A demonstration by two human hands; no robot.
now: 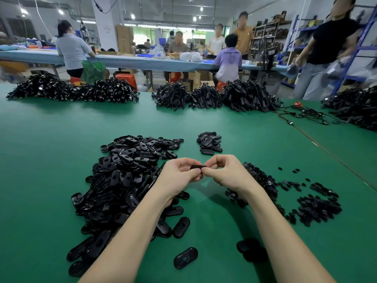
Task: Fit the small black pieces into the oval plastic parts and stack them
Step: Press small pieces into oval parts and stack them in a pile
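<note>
Across the green table [51, 160], far edge: several large heaps of black corded parts [247, 94], another heap at the far right edge [355, 107]. Left of centre, running toward the near edge: big pile of oval plastic parts [126, 172], loose ovals spilling at its near side. Right side: lower pile of small black pieces [318, 207], with strays scattered toward the right edge. Beyond the hands, toward table centre: small stack of ovals [209, 142], well apart from the big pile. Near edge, between the forearms: single oval lying flat [185, 257].

Above table centre, both hands are raised together. Left hand [179, 174], fingers curled, pinches the left end of one oval part [196, 167]; right hand [222, 172], fingers curled, pinches its right end. Thumb tips meet under the part. Cannot tell whether a small piece is seated in it.
</note>
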